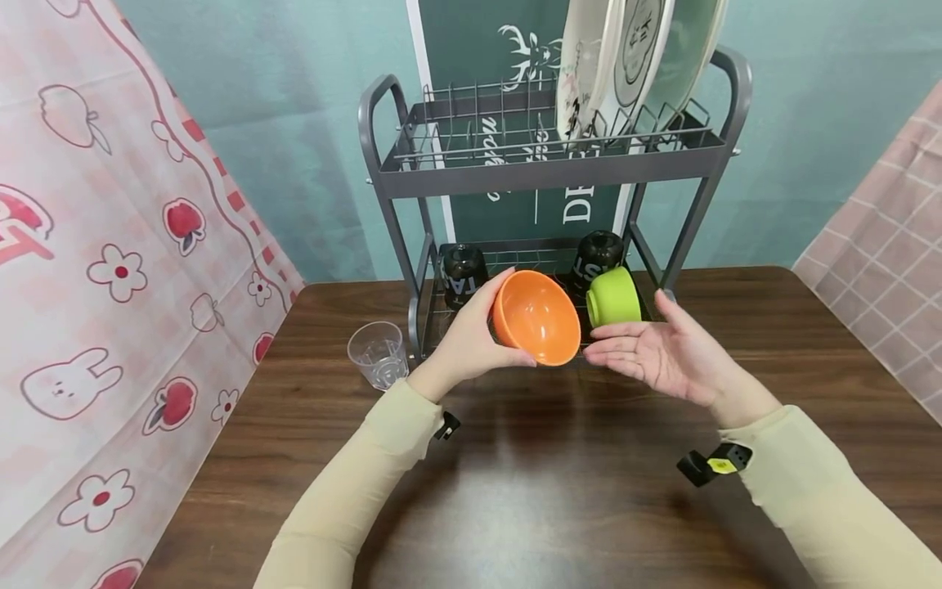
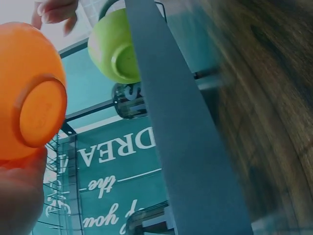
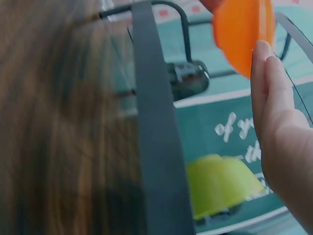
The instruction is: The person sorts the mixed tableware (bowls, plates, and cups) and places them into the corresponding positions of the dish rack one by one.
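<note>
My left hand [image 1: 474, 339] grips an orange bowl [image 1: 540, 319] by its side, in front of the lower rack shelf. The bowl tilts, with its inside facing the head camera; the left wrist view shows its round foot. My right hand [image 1: 662, 352] is held out with straight fingers and an upturned palm, holding nothing. Its fingertips come close to the orange bowl's rim; whether they touch is unclear. Just behind that hand, a green bowl [image 1: 615, 297] lies tipped on its side on the lower shelf.
A grey two-tier dish rack [image 1: 552, 172] stands at the back, with several plates [image 1: 648, 57] upright on top. Two dark glasses, one left [image 1: 464, 274] and one right [image 1: 598, 252], sit on its lower shelf. A clear cup [image 1: 379, 356] stands on the wooden table [image 1: 515, 507], left of the rack.
</note>
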`<move>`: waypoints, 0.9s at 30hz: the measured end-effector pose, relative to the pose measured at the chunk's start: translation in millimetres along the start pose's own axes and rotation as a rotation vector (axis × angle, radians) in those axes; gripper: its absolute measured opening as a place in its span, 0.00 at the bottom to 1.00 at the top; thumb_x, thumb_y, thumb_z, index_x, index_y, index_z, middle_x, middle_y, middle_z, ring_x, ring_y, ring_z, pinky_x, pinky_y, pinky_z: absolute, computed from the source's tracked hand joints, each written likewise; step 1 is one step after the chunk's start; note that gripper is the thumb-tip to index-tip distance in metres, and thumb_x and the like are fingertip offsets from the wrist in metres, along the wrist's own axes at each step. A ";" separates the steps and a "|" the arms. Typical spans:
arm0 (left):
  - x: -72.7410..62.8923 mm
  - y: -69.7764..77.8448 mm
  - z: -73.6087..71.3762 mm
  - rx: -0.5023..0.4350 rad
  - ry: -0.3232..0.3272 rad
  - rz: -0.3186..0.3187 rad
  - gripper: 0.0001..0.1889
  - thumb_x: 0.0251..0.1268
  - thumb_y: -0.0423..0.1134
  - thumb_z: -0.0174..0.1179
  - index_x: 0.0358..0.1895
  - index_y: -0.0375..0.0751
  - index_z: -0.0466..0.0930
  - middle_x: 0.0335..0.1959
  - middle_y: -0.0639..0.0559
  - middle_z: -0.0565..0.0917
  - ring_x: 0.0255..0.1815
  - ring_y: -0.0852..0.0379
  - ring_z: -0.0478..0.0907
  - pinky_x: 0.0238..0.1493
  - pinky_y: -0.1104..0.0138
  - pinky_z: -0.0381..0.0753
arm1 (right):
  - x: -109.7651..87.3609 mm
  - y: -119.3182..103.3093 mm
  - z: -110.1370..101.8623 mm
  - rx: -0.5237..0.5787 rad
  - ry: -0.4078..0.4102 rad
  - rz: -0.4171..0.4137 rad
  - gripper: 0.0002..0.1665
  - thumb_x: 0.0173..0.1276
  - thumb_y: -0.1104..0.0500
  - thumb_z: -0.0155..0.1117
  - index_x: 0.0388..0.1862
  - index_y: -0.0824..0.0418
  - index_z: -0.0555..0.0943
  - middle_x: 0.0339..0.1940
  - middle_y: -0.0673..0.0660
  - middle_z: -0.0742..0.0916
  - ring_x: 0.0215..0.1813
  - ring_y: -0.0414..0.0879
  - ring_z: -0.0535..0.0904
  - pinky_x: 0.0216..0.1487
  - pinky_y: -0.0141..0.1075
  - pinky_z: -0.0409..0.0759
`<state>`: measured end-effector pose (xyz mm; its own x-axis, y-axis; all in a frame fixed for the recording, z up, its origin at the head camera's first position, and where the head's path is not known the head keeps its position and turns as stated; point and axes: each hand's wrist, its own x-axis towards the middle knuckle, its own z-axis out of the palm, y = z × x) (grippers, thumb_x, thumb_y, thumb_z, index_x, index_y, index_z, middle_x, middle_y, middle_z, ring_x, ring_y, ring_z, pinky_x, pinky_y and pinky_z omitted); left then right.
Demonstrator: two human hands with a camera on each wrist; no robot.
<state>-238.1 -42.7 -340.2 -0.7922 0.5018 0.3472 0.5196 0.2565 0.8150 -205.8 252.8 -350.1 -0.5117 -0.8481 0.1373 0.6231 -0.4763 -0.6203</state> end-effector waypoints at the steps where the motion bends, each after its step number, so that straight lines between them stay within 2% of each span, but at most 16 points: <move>1: 2.8 -1.3 1.1 0.010 0.004 -0.013 0.56 0.34 0.44 0.78 0.71 0.51 0.52 0.64 0.55 0.67 0.60 0.57 0.68 0.56 0.62 0.76 | -2.7 -4.0 0.4 0.001 -0.005 -0.010 0.54 0.68 0.30 0.15 0.66 0.75 0.59 0.67 0.71 0.68 0.70 0.59 0.63 0.70 0.41 0.58; 6: 16.6 -7.5 7.4 0.022 0.018 -0.059 0.55 0.34 0.47 0.77 0.71 0.51 0.52 0.63 0.57 0.68 0.58 0.58 0.69 0.52 0.64 0.78 | -16.5 -23.0 1.1 0.051 -0.027 -0.052 0.55 0.67 0.29 0.18 0.66 0.76 0.58 0.67 0.72 0.67 0.71 0.60 0.60 0.71 0.41 0.56; 10: 26.2 -10.6 12.2 0.052 0.024 -0.095 0.57 0.33 0.49 0.77 0.71 0.51 0.52 0.63 0.56 0.68 0.58 0.59 0.69 0.53 0.64 0.77 | -27.4 -35.9 1.6 0.140 0.003 -0.097 0.54 0.68 0.29 0.26 0.65 0.78 0.58 0.67 0.73 0.66 0.71 0.61 0.60 0.71 0.42 0.56; 14: 34.8 -11.8 16.5 0.082 0.010 -0.131 0.56 0.34 0.50 0.76 0.71 0.52 0.51 0.63 0.55 0.67 0.58 0.58 0.69 0.52 0.64 0.77 | -36.5 -45.8 0.1 0.197 0.062 -0.191 0.50 0.70 0.33 0.31 0.63 0.80 0.60 0.65 0.76 0.67 0.70 0.64 0.60 0.71 0.44 0.58; 17: 40.5 -14.0 20.0 0.098 -0.006 -0.157 0.56 0.36 0.51 0.76 0.71 0.52 0.50 0.63 0.56 0.67 0.58 0.58 0.69 0.52 0.64 0.78 | -41.3 -51.4 -2.9 0.222 0.160 -0.288 0.44 0.72 0.38 0.36 0.59 0.80 0.63 0.62 0.77 0.70 0.68 0.67 0.63 0.70 0.45 0.59; 21: 46.8 -18.6 24.2 0.146 -0.023 -0.181 0.57 0.36 0.54 0.74 0.72 0.53 0.48 0.64 0.55 0.66 0.58 0.58 0.69 0.52 0.64 0.77 | -45.1 -57.6 -8.5 0.226 0.334 -0.401 0.36 0.72 0.44 0.45 0.54 0.79 0.67 0.55 0.77 0.75 0.65 0.65 0.67 0.70 0.43 0.61; 24: 51.2 -22.4 26.9 0.182 -0.038 -0.176 0.58 0.35 0.57 0.74 0.73 0.54 0.47 0.64 0.55 0.66 0.57 0.59 0.69 0.53 0.65 0.77 | -46.5 -61.6 -12.5 0.198 0.476 -0.463 0.31 0.70 0.46 0.49 0.50 0.76 0.68 0.50 0.75 0.78 0.63 0.62 0.71 0.71 0.39 0.59; 27: 55.3 -24.6 29.4 0.191 -0.049 -0.164 0.58 0.35 0.58 0.73 0.73 0.55 0.46 0.64 0.55 0.66 0.57 0.59 0.70 0.52 0.65 0.77 | -45.0 -64.4 -14.2 0.110 0.626 -0.498 0.27 0.70 0.46 0.51 0.48 0.71 0.70 0.48 0.68 0.79 0.57 0.56 0.75 0.68 0.36 0.64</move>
<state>-285.4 3.0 -354.7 -0.8569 0.4789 0.1909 0.4403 0.4871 0.7543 -231.3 324.9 -327.4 -0.9607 -0.2587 -0.1005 0.2726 -0.8117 -0.5166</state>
